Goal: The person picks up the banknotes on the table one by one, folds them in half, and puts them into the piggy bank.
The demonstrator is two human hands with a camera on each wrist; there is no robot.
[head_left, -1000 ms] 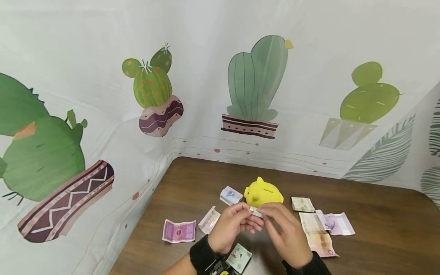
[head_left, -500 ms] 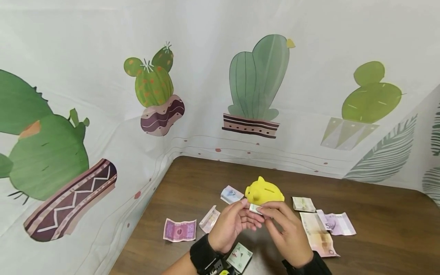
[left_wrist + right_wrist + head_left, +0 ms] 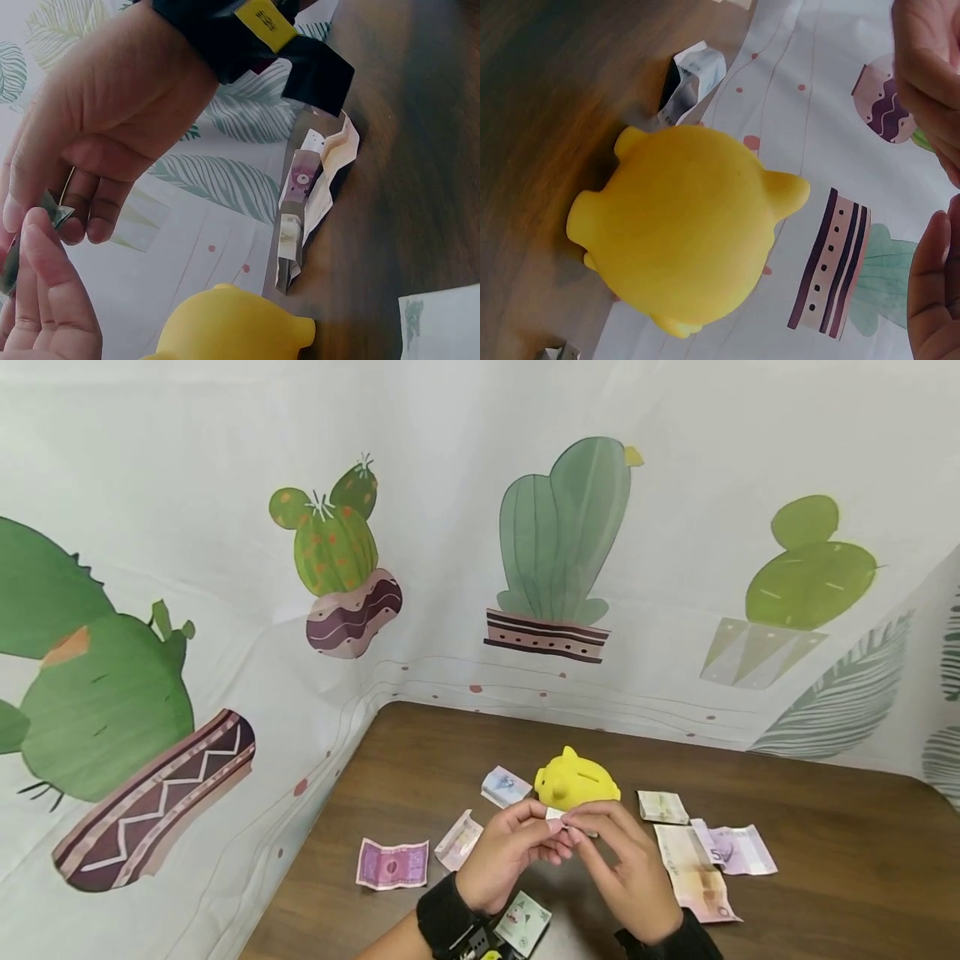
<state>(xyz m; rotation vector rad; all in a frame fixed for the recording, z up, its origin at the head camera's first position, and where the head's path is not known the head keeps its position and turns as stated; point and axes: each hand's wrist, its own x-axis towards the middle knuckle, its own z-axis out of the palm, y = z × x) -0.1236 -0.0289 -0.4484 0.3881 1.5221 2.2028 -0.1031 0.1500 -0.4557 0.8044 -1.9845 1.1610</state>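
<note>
Both hands' fingers [image 3: 558,828] pinch one folded banknote [image 3: 557,815] before the piggy bank [image 3: 576,779].

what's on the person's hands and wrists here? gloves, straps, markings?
No gloves: both the left hand and the right hand are bare. Each wrist carries a wide black band, the right one partly cut off by the frame edge. In the left wrist view, the black strap bears a yellow label with small dark print, too small to read. No rings or cables show.

Bright, even light, soft shadows; wrist views blur close up, perhaps from nearness.
</note>
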